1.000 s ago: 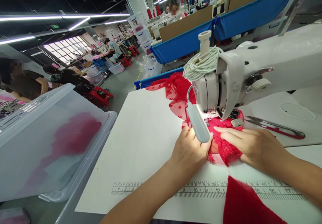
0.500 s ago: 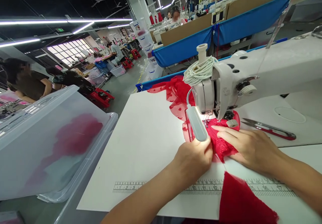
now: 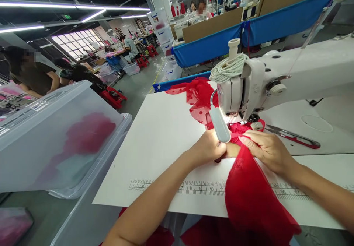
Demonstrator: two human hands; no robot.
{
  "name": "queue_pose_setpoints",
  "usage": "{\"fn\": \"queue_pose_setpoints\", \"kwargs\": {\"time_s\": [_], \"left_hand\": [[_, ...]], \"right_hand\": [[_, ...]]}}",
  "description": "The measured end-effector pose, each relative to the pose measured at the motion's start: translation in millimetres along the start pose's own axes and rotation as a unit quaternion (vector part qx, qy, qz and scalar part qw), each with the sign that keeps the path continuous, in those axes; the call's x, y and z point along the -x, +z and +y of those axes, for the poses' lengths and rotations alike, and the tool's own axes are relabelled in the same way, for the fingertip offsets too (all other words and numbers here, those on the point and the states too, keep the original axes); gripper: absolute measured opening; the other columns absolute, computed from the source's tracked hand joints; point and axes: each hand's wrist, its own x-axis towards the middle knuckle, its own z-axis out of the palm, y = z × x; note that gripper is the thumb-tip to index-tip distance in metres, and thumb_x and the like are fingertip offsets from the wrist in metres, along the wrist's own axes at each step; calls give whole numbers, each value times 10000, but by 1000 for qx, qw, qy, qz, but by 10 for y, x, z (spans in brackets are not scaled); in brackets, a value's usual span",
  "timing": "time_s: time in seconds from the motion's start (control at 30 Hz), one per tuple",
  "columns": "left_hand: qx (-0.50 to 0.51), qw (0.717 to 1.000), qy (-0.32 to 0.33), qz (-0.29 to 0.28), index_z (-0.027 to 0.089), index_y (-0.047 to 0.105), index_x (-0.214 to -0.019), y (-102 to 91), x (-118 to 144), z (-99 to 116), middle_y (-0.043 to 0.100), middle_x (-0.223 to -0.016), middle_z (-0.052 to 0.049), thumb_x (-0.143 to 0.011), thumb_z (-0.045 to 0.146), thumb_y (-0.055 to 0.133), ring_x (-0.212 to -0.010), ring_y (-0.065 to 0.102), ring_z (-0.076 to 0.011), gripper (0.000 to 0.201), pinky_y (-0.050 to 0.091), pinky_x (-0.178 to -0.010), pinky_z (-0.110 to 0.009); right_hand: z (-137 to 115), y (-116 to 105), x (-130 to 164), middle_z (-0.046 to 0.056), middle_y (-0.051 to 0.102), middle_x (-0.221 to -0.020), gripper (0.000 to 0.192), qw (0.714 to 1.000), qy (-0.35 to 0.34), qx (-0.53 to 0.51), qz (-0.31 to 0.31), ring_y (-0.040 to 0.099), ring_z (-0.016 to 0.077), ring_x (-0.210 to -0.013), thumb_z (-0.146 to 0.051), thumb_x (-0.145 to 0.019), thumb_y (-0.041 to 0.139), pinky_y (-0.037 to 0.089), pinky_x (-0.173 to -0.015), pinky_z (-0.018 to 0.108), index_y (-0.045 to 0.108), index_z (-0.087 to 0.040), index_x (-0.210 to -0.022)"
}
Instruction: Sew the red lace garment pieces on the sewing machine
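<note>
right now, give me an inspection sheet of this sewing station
surface: white sewing table with a printed ruler strip along its near edge
job's things: red lace fabric runs under the head of the white sewing machine and hangs over the near edge
clutter: red-handled scissors right of the needle; translucent lidded bin at left with something red inside
grippers: left hand on the fabric under the lamp; right hand pinching the fabric by the presser foot
cables: white cord coiled on top of the machine head
surroundings: other people at tables; blue cloth dividers behind
</note>
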Motion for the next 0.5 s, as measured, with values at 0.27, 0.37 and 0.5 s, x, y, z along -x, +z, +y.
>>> {"fn": "queue_pose_setpoints", "kwargs": {"time_s": [0.27,0.37,0.5], "left_hand": [[-87,992,33,80,201,502,-764,270,5,-69,619,-814,-3,-875,183,645,-780,575,-164,182,501,-739,-297],[-139,987,51,68,180,569,-825,277,11,-126,651,-872,-27,-916,123,552,-819,605,-170,108,525,-767,-305],[-180,979,84,46,166,589,-840,191,15,-134,647,-874,-36,-902,57,496,-811,601,-163,156,533,-749,-297]], "right_hand": [[-30,-33,24,-3,594,-707,388,997,-73,38,7,532,111,-585,-363,-1081,414,405,-553,231,588,-212,-768],[-38,-46,30,-4,613,-697,382,992,-91,80,27,540,110,-571,-347,-1079,431,414,-554,230,599,-210,-765],[-50,-48,34,18,688,-760,355,986,-103,112,66,616,123,-627,-309,-1072,461,437,-581,232,617,-206,-770]]}}
